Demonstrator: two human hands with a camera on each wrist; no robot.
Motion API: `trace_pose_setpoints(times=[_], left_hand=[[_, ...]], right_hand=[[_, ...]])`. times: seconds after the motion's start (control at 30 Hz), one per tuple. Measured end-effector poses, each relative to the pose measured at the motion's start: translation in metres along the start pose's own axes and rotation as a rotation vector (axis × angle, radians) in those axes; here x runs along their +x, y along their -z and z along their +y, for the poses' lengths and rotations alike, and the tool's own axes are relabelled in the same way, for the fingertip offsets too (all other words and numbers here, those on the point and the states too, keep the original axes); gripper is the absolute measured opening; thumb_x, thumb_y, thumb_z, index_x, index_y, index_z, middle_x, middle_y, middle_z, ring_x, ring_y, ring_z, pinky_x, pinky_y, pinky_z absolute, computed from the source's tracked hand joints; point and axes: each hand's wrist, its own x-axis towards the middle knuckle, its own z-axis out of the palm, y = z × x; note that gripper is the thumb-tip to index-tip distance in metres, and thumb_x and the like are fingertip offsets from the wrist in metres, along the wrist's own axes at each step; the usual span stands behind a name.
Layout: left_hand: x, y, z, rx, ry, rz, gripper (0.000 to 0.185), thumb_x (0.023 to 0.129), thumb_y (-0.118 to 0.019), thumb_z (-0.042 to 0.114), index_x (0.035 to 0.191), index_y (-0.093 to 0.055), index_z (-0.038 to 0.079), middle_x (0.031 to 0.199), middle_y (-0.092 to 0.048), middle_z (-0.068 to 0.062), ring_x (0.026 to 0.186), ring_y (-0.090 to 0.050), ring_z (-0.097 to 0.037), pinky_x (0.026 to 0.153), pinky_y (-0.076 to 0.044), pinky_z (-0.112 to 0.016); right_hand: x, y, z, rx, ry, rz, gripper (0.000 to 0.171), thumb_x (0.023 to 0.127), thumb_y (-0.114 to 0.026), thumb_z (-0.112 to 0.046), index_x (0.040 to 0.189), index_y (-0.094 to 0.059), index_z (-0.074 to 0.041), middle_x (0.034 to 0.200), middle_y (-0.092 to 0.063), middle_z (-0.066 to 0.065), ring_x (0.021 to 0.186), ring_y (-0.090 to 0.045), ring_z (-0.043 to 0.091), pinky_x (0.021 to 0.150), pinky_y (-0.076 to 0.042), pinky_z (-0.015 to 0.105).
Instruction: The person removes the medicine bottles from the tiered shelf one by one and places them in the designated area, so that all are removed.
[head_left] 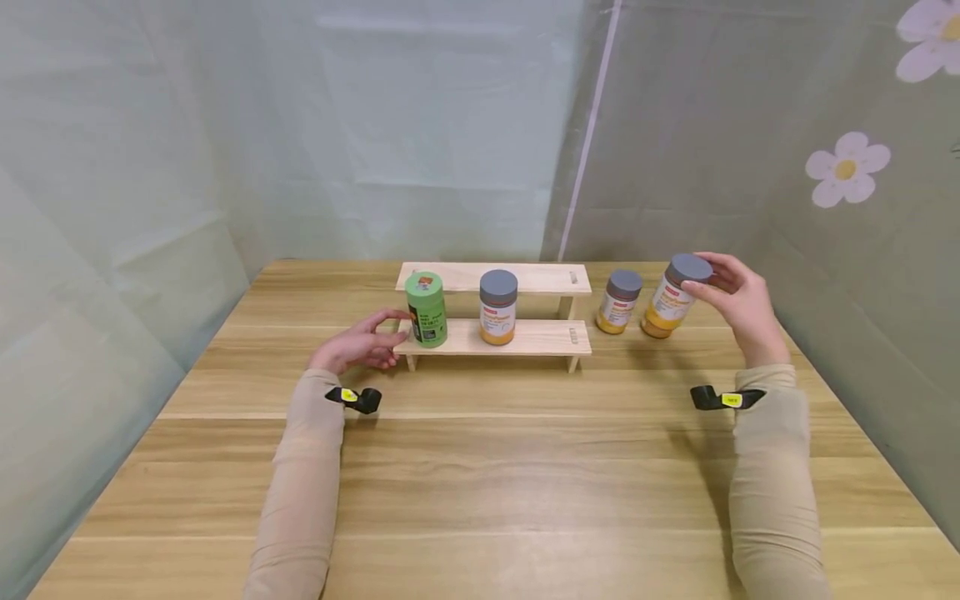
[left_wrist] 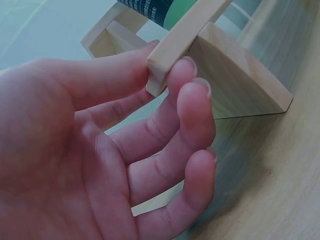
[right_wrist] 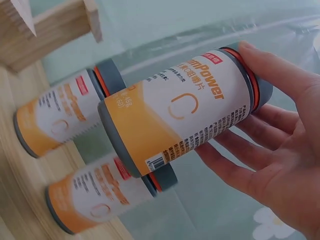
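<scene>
My left hand (head_left: 360, 343) pinches the end of the lower board of a two-step wooden rack (head_left: 543, 336); in the left wrist view, thumb and fingertips meet the board edge (left_wrist: 175, 42). Beside these fingers, a green canister (head_left: 427, 310) stands on the lower step. A grey-capped supplement bottle (head_left: 498, 310) with a white and orange label stands further along that step. To the right, my right hand (head_left: 738, 300) grips a similar bottle (right_wrist: 180, 107) around its cap end, tilted and raised. Behind it, another such bottle (right_wrist: 107, 197) stands on the table, mostly hidden in the head view.
One more grey-capped bottle (head_left: 619, 302) stands on the table right of the rack. The upper step (head_left: 491, 277) lies behind the lower one. The wooden table (head_left: 525, 483) reaches to hanging cloth (head_left: 450, 125) at the back and sides.
</scene>
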Motion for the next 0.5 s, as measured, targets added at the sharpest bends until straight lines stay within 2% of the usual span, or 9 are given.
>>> trace_pose_setpoints(times=[0.2,0.5], left_hand=[[0.0,0.0,-0.001,0.008,-0.001,0.002,0.058,0.1,-0.054,0.031,0.147,-0.025,0.018,0.086,-0.059,0.0,0.074,-0.061,-0.011,0.074,-0.054,-0.03],[-0.001,0.0,0.0,0.012,0.02,0.021,0.057,0.1,-0.054,0.031,0.147,-0.026,0.02,0.086,-0.06,-0.001,0.074,-0.061,-0.011,0.074,-0.054,-0.03]], right_hand=[[-0.005,0.014,-0.001,0.053,-0.002,0.027,0.045,0.086,-0.072,-0.004,0.128,-0.058,-0.009,0.106,-0.066,-0.018,0.095,-0.063,-0.003,0.077,-0.047,0.009],[-0.009,0.029,0.0,0.059,-0.017,0.092,0.043,0.084,-0.073,-0.005,0.125,-0.061,-0.012,0.103,-0.066,-0.019,0.094,-0.063,-0.004,0.076,-0.046,0.008]])
